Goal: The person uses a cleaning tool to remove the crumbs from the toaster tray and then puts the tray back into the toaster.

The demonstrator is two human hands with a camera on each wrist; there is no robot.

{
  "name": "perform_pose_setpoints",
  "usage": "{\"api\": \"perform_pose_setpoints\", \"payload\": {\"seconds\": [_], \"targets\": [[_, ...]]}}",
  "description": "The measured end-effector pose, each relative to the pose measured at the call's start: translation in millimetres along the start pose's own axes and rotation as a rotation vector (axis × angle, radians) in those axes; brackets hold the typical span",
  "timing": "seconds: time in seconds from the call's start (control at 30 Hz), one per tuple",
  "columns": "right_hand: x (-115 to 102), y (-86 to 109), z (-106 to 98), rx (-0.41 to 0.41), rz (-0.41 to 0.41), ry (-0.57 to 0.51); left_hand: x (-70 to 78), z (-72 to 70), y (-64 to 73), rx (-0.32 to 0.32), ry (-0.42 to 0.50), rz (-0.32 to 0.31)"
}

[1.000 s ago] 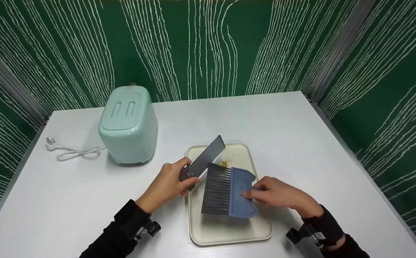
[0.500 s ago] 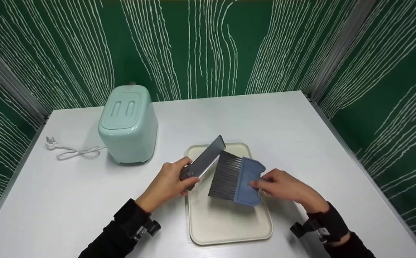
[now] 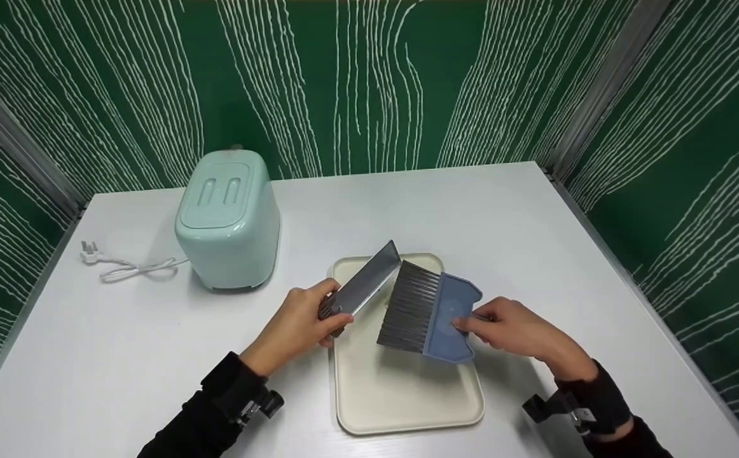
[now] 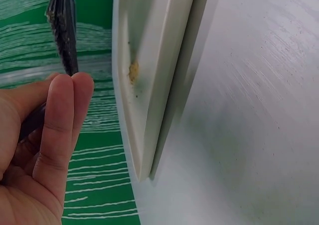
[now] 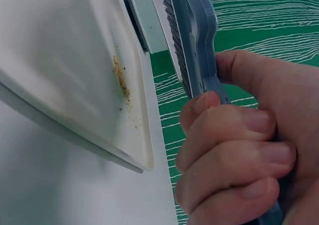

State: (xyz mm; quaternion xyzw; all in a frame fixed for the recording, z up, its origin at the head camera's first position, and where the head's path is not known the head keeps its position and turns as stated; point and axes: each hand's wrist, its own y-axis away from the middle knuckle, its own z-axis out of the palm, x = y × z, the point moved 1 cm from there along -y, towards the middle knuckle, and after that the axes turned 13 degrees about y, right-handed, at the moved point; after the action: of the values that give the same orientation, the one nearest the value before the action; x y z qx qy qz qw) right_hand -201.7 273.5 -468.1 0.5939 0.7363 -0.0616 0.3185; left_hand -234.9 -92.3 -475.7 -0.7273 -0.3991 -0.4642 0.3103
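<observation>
My left hand grips a small grey dustpan by its handle, its pan slanting up to the right over the far left of a cream tray. A blue hand brush with dark bristles is in my right hand, thumb on its flat side. Its bristles point left and the upper ones come close to the dustpan's edge. Yellow-brown crumbs lie on the tray near its far end, clear in the right wrist view. From the head camera, the brush covers most of them.
A mint-green toaster stands at the back left of the white table. Its white cord lies bundled beside it, ending in a plug. Green walls with white lines enclose the back and sides.
My right hand has moved the brush up and to the right above the tray, tilting it slightly. The dustpan has turned a little, showing more of its inside; my left hand has stayed nearly still.
</observation>
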Motion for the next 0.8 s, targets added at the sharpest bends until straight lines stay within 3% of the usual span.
{"api": "perform_pose_setpoints", "payload": {"seconds": [0.37,0.8], "targets": [[-3.2,-1.9,8.1,-0.028,-0.017,0.026,-1.2,1.4,-0.6,0.005,-0.028,0.021],[-0.1,-3.2,7.7,0.025,0.024,0.062,-3.2,3.5,-0.3,-0.005,-0.039,0.024]]}}
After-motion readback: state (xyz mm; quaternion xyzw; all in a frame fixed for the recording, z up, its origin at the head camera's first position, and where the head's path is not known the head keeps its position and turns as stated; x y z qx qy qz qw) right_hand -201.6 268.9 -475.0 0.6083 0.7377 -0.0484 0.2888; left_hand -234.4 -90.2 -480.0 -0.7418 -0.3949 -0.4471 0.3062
